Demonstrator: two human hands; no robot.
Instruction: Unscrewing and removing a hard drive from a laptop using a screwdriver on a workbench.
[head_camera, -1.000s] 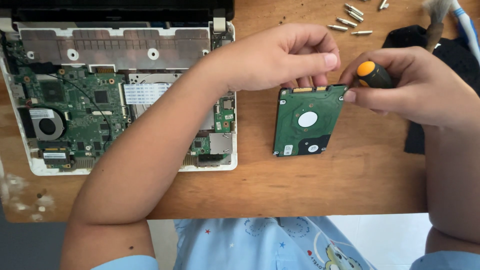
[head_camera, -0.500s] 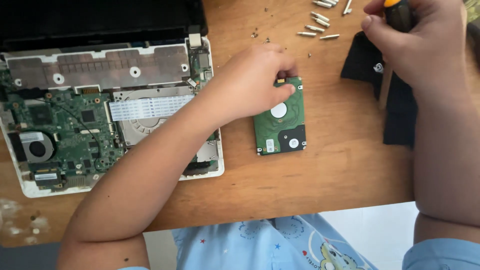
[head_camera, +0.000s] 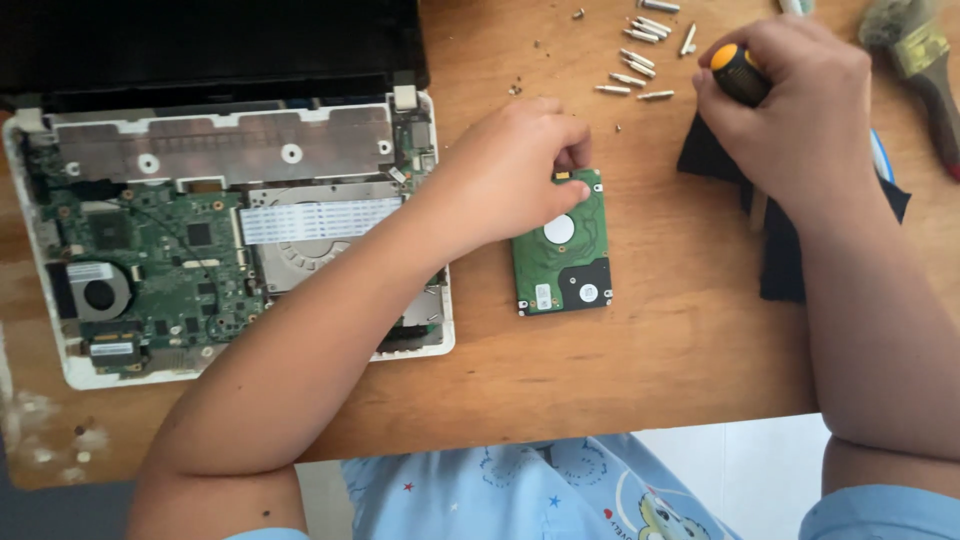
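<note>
Hard drive (head_camera: 562, 245): flat on the wooden table (head_camera: 660, 350), circuit side up, just right of the opened laptop (head_camera: 230, 240). Your left hand (head_camera: 510, 165) pinches its top edge at 12 o'clock, fingers curled. Your right hand (head_camera: 790, 105), at 2 o'clock, grips a screwdriver (head_camera: 738, 72) in a closed fist over a black cloth (head_camera: 780, 250). Loose bits (head_camera: 640, 60) at 12 o'clock; brush (head_camera: 915, 60) at far 2 o'clock.

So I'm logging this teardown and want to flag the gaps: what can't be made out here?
Head view only:
- Screwdriver shaft and tip: hidden by the right hand.
- Hard drive top edge: covered by the left hand.
- Laptop lower right corner: under the left forearm.
- Brush: cut off by the frame's edge.
- Driver bits: too small to tell types.
</note>
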